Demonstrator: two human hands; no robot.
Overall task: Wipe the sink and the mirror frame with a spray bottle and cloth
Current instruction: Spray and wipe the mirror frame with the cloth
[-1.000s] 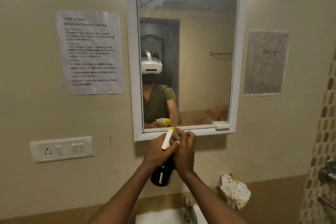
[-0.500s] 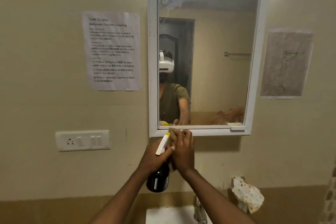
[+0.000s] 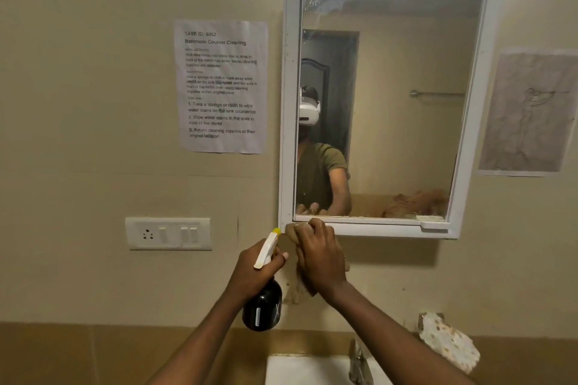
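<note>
right fingers: curled, pressing tan cloth onto bottom-left corner of white mirror frame
left fingers: wrapped around black spray bottle with white trigger, nozzle beside cloth
change: wipe has slid left along lower rail to corner; bottom edge probably nearly done
sink: white basin below, well apart
</note>
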